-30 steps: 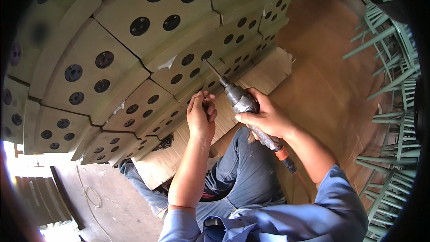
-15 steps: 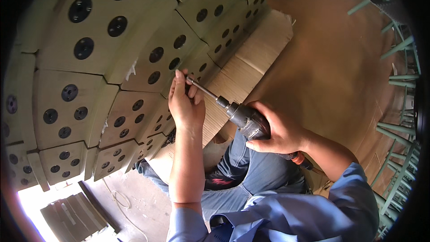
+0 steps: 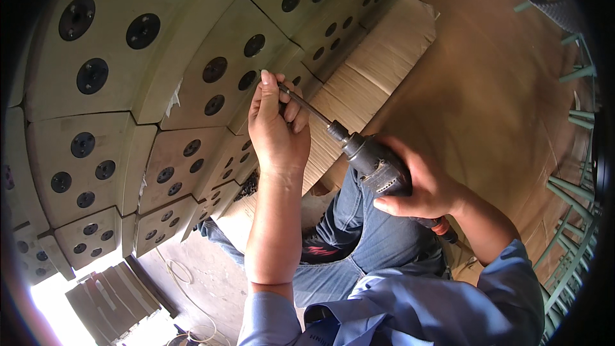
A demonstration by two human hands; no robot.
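Observation:
My right hand (image 3: 426, 182) is wrapped around a dark power screwdriver (image 3: 381, 170) with an orange-red part at its rear. Its long thin bit (image 3: 311, 107) points up and left, toward my left hand (image 3: 278, 115). The fingers of that hand are curled in a pinch at the bit's tip; anything small between them is hidden. Just beyond the fingertips stands a stack of greenish-beige panels (image 3: 192, 57). Each panel face carries round black discs (image 3: 214, 69) in groups.
A strip of corrugated cardboard (image 3: 365, 80) runs alongside the stack. Brown sheeting (image 3: 487, 102) covers the floor to the right, with green metal frames (image 3: 570, 218) at the far right. More stacked panels (image 3: 112, 301) and a pale cord (image 3: 173, 275) lie at lower left.
Both hands and the power screwdriver have shifted slightly right in the picture, while the panel stack sits further left. My left hand stays pinched at the bit's tip.

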